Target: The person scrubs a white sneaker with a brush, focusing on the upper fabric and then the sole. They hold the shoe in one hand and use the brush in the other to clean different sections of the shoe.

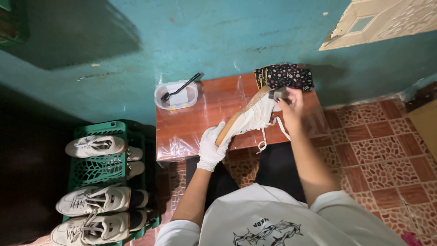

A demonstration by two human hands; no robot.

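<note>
Her right hand (292, 101) fingers pinched a small brush (278, 94) against the toe of a white shoe (251, 116); the gloved left hand (212, 148) gripped its heel above the wooden table (200, 120). Scrubbing seemed underway; steady pressure looked needed next.

Right of the frame's centre we see a white lace-up sneaker (252, 117) with a tan sole, tilted diagonally, toe toward the upper right, laces dangling. At its toe we see a small dark brush (278, 94).
</note>
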